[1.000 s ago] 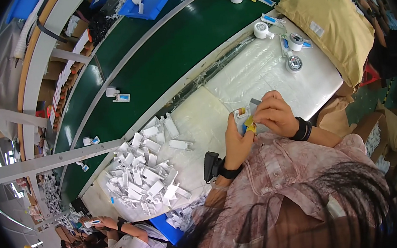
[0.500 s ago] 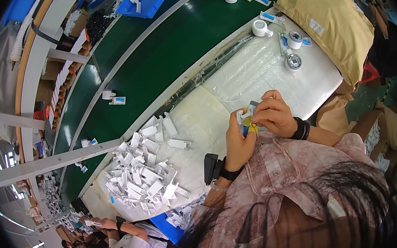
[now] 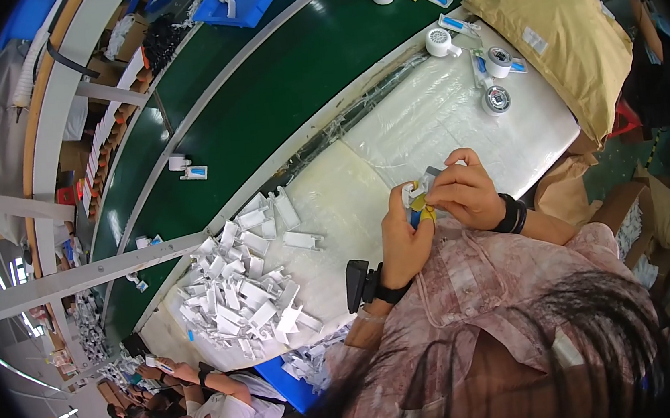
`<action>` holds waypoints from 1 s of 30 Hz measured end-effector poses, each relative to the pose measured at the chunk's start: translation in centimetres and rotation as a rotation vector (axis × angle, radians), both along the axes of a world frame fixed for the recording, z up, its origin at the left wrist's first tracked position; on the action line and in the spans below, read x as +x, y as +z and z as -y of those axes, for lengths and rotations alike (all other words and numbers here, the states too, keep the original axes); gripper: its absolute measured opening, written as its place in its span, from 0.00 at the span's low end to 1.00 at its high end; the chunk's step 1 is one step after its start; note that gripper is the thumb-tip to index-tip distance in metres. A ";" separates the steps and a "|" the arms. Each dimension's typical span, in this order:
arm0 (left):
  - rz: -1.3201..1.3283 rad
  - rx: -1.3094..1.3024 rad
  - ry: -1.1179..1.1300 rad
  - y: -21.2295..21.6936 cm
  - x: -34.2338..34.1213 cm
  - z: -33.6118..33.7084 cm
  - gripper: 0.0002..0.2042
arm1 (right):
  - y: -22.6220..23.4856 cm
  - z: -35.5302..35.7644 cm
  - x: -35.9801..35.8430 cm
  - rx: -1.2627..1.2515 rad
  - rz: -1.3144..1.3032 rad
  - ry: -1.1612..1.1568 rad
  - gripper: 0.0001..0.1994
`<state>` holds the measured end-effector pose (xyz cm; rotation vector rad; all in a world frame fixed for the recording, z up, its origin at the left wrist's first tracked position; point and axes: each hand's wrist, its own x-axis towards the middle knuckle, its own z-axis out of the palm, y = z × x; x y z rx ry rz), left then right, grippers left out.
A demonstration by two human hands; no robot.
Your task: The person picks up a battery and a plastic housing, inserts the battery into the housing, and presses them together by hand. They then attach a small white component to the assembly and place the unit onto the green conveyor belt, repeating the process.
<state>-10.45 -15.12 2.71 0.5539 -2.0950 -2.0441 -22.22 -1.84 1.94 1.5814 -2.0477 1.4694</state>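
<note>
My left hand (image 3: 404, 238) is closed around a small white plastic part (image 3: 412, 193), held just in front of my body over the table's near edge. My right hand (image 3: 467, 198) meets it there, its fingers pinched together against the part. A grey piece (image 3: 432, 171) juts out by the right fingertips. Bits of yellow and blue (image 3: 421, 210) show between the hands; whether they are part of the piece or finger coverings is unclear. Left of my hands lies a heap of white plastic housings (image 3: 242, 290), the nearest a single loose housing (image 3: 302, 240).
Round white fan-like units (image 3: 495, 99) stand at the table's far right, beside a large tan bag (image 3: 557, 42). Beyond the table runs a green conveyor belt (image 3: 261, 111) carrying scattered parts. A metal bar (image 3: 91, 277) crosses at left. A blue bin (image 3: 287, 383) sits below the heap; co-workers (image 3: 226, 413) are at lower left.
Parts on the conveyor belt have slid slightly leftward. My hands stay in nearly the same place, with only a slight shift of the fingers at the part.
</note>
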 end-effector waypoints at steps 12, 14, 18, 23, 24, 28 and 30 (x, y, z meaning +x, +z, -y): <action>-0.108 0.161 -0.042 -1.1 0.4 0.2 0.21 | 0.2 0.1 -0.1 0.027 0.041 -0.013 0.12; -0.114 0.151 -0.029 -1.5 0.6 -0.1 0.21 | 0.2 0.1 0.0 0.019 0.057 -0.006 0.12; -0.081 0.202 0.001 -1.6 0.5 -0.4 0.20 | 0.3 -0.1 -0.2 0.035 0.045 -0.005 0.12; -0.071 0.176 0.015 -1.7 0.6 -0.5 0.20 | 0.4 0.0 -0.1 0.030 0.042 -0.001 0.12; -0.078 0.155 0.017 -1.8 0.6 -0.5 0.19 | 0.4 0.0 0.0 0.030 0.039 -0.006 0.11; -0.058 0.115 0.003 -1.0 0.5 -0.5 0.19 | 0.4 -0.1 0.0 0.034 0.037 -0.013 0.11; -0.035 0.104 -0.048 -0.9 0.6 -0.3 0.17 | 0.6 0.0 -0.1 0.032 0.034 -0.006 0.12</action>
